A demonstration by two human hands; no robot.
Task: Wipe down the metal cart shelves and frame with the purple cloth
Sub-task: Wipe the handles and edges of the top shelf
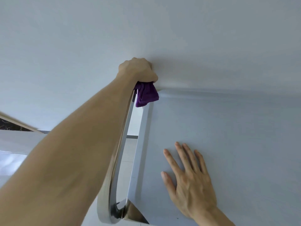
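Gripping the purple cloth point(146, 95) bunched in the left hand point(138, 70) at the far end of the cart's handle rail point(120, 154) — soft, light, easily wadded. Resting the right hand point(189, 178) flat, fingers spread, on the top shelf point(228, 128) — smooth, likely slippery metal.

The left hand point(137, 70) covers the upper part of the purple cloth point(145, 96) and the far end of the handle bar point(121, 144); its fingers are out of sight. The left forearm hides the bar's left flank. The top shelf point(228, 136) is cut off by the right and bottom edges. The right hand point(190, 181) is cropped at the wrist. Lower shelves are hidden.
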